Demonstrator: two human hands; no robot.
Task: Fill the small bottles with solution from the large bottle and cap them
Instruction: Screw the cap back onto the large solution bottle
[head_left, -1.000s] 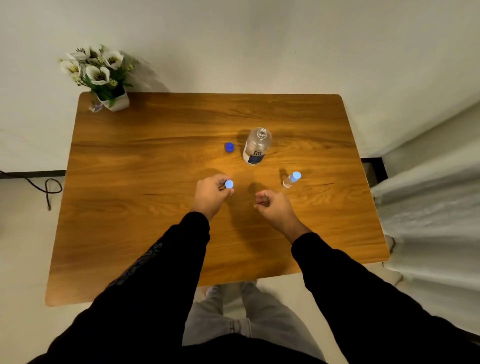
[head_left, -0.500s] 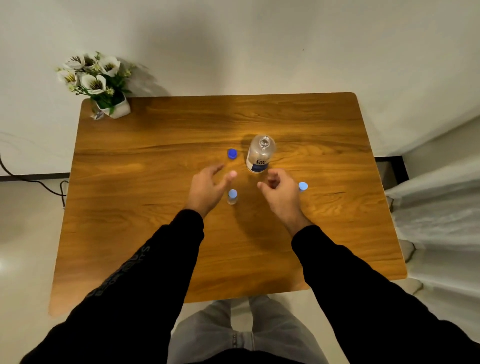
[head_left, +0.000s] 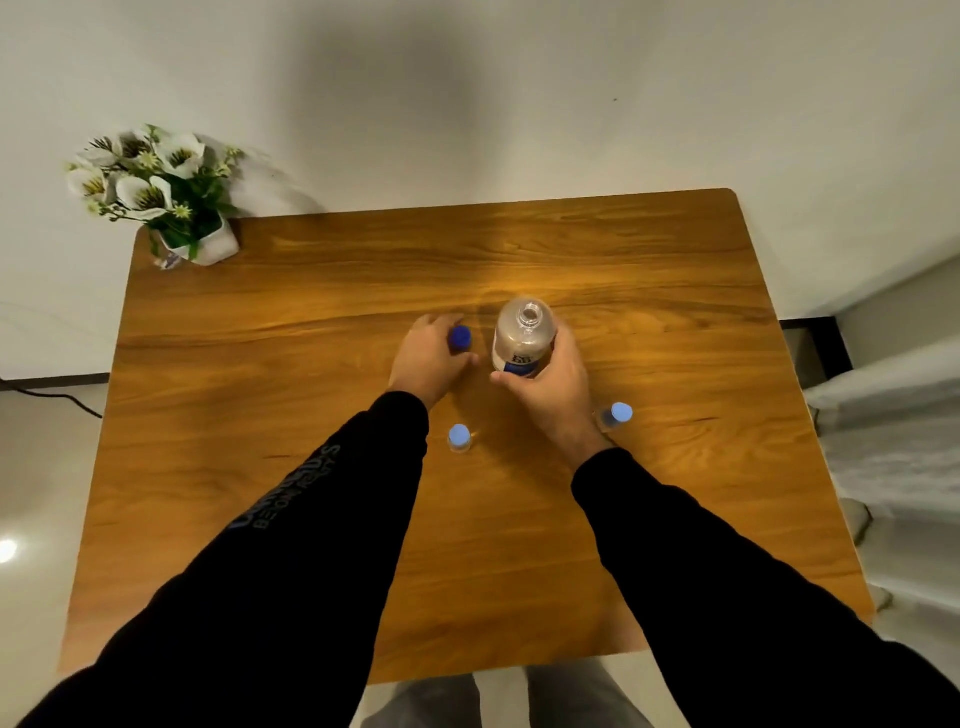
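**Both hands at the large bottle and its cap; two small bottles capped**

Large bottle (head_left: 523, 338): upright near the middle of the table (head_left: 311, 322), neck open, no cap on it. Clear body, white and blue label facing the person.

Right hand (head_left: 550, 379): wrapped round the lower part of the large bottle from the 5 o'clock side. Its fingers (head_left: 563, 338) are closed round the body, thumb across the label. The bottle's base is hidden by the hand, so I cannot tell whether it is resting on the table.

Left hand (head_left: 428, 358): at 9 o'clock from the large bottle, just beside it. Dark blue cap (head_left: 460, 338) sits at the fingertips, between thumb and forefinger. The fingers are curled in against the cap; whether the cap is pinched or only touched cannot be told.

Small bottles: one (head_left: 459, 437) stands at 7 o'clock from the large bottle, between the two forearms, light blue cap on. The other (head_left: 615, 415) is at 4 o'clock, just beside the right wrist, light blue cap on, appearing to lean toward 2 o'clock. Liquid level in either is not readable.

Other items: flower pot (head_left: 200, 249) with white blooms at the table's far left corner, 10 o'clock, well apart from the bottles. Both sleeves (head_left: 291, 545) are black.
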